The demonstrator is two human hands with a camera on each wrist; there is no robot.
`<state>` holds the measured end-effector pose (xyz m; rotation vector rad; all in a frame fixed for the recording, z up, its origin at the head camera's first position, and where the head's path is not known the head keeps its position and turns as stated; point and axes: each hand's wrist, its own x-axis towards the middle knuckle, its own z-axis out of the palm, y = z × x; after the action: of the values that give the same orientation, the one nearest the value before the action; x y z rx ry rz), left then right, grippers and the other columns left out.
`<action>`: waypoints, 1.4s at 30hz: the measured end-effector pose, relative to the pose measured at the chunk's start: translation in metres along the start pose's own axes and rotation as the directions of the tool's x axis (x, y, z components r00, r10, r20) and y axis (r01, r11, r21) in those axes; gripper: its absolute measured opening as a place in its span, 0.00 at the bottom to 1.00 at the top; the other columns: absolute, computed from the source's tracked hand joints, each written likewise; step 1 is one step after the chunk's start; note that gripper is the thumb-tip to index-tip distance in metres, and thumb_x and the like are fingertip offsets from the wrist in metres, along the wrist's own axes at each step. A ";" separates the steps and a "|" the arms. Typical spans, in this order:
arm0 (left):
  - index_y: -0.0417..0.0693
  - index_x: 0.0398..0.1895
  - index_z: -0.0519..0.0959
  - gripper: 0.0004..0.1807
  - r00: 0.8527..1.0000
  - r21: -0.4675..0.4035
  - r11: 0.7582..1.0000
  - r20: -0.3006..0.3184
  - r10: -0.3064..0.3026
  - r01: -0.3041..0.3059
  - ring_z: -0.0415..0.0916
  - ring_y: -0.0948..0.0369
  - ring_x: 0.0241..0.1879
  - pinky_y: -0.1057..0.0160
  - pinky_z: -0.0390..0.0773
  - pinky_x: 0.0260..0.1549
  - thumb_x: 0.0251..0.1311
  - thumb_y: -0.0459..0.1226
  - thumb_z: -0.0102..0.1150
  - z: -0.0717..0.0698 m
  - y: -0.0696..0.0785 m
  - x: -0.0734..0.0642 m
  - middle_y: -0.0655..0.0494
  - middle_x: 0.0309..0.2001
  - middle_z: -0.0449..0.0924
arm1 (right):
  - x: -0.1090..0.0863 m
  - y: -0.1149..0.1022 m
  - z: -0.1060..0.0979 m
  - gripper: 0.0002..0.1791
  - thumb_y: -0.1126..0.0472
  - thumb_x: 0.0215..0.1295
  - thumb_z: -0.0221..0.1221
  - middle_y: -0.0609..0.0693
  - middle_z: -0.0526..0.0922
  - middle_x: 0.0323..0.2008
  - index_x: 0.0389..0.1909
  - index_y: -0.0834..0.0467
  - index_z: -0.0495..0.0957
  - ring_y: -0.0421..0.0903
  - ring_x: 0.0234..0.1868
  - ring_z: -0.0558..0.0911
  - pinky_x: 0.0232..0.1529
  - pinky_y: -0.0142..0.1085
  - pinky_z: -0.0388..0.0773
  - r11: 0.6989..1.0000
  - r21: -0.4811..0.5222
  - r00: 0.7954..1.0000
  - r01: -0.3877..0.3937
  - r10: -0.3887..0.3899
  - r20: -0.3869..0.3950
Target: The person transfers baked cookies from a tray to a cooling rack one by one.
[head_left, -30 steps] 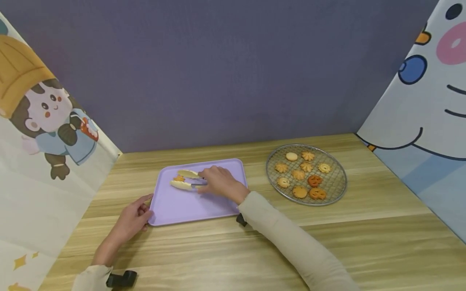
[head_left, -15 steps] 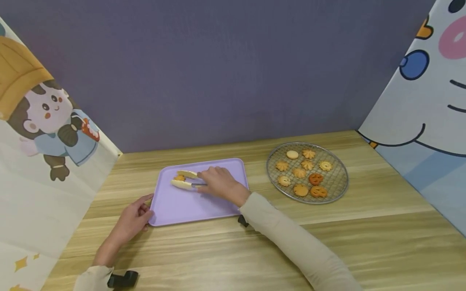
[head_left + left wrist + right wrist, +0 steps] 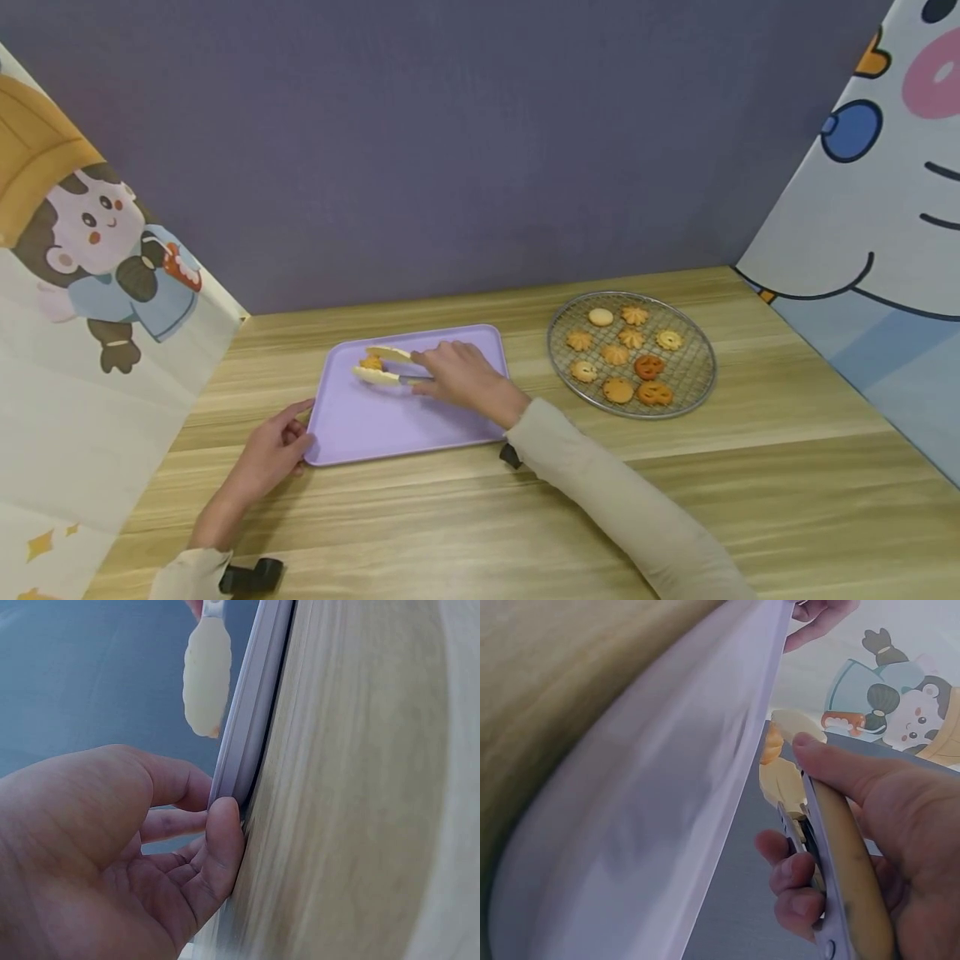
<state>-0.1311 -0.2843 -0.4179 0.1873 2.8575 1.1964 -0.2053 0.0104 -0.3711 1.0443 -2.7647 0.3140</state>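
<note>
My right hand (image 3: 463,377) holds a pair of tongs (image 3: 847,862) with cream tips and silver arms over the lilac tray (image 3: 397,429). Between the tips (image 3: 375,377) sits a small golden-orange cookie (image 3: 371,362), partly hidden by them. In the right wrist view the same cookie (image 3: 771,744) shows beside the tips; whether they squeeze it I cannot tell. My left hand (image 3: 273,450) is at the tray's near left corner. Thumb and fingers pinch the tray's rim (image 3: 240,742) in the left wrist view, where one tong tip (image 3: 208,679) also appears.
To the right of the tray lies a round wire rack (image 3: 686,387) bearing several cookies (image 3: 615,355) and pretzel shapes (image 3: 648,367). Both are on a wood-grain table (image 3: 420,525). A grey-purple wall (image 3: 480,167) stands behind, with printed panels (image 3: 862,233) at the sides.
My right wrist has shifted slightly to the right and the tongs a little away from me, with the cookie still between the tips. The left hand stays at the tray's corner.
</note>
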 end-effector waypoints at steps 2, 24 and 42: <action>0.37 0.61 0.61 0.28 1.000 -0.003 1.000 -0.001 0.003 -0.003 0.71 0.61 0.17 0.65 0.76 0.12 0.55 0.27 0.50 0.000 0.000 0.000 0.44 0.31 0.71 | -0.002 0.001 -0.001 0.26 0.43 0.53 0.60 0.45 0.77 0.21 0.50 0.52 0.75 0.39 0.16 0.71 0.13 0.29 0.67 1.000 0.000 1.000 -0.003 0.003 -0.005; 0.37 0.62 0.61 0.27 1.000 -0.021 1.000 0.005 -0.001 0.001 0.70 0.61 0.17 0.65 0.76 0.12 0.56 0.28 0.50 0.000 -0.001 -0.001 0.44 0.31 0.70 | -0.019 0.000 -0.010 0.29 0.42 0.54 0.57 0.43 0.73 0.16 0.55 0.52 0.72 0.37 0.11 0.67 0.08 0.25 0.62 1.000 -0.001 1.000 0.003 -0.003 -0.002; 0.37 0.62 0.60 0.27 1.000 -0.046 0.999 0.006 0.002 -0.001 0.71 0.60 0.18 0.64 0.76 0.13 0.57 0.28 0.50 0.001 -0.001 -0.003 0.43 0.32 0.71 | -0.041 0.006 -0.025 0.28 0.42 0.55 0.57 0.40 0.65 0.08 0.55 0.53 0.71 0.34 0.09 0.60 0.06 0.25 0.56 0.992 -0.096 0.995 0.078 -0.083 -0.053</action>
<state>-0.1284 -0.2848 -0.4190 0.1913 2.8214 1.2587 -0.1772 0.0472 -0.3568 1.1024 -2.6503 0.1971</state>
